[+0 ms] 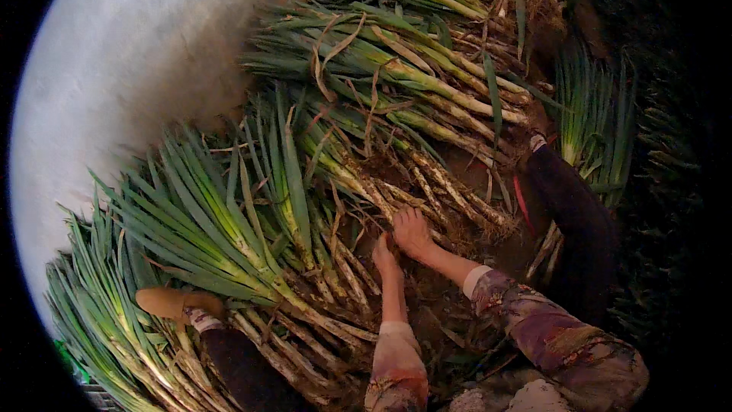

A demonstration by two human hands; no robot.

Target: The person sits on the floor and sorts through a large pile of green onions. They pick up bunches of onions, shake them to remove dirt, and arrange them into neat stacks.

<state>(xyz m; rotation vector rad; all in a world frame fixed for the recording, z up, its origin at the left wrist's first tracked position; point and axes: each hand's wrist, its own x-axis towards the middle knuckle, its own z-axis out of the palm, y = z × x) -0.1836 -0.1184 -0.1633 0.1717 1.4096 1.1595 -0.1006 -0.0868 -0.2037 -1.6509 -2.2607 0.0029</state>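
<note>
Many long green onions with white stalks and soil-caked roots lie in heaps before me. My right hand (412,233) is closed around the pale lower part of a green onion stalk (369,187), whose leaves point to the upper left. Close beside it, my left hand (386,253) is low over the stalks, its fingers bent near some dry leaf strands; whether it grips anything cannot be made out. A fanned bunch of green onions (246,252) lies left of my hands, and a loose group with hairy roots (457,194) lies just beyond my right hand.
My brown shoe (180,302) rests among the leaves at lower left. My other leg (563,200) stretches out at right, near a red strip (521,203). More green onions (583,109) stand beyond it. Pale sheeting (126,68) spans the upper left. Bare soil shows between the heaps.
</note>
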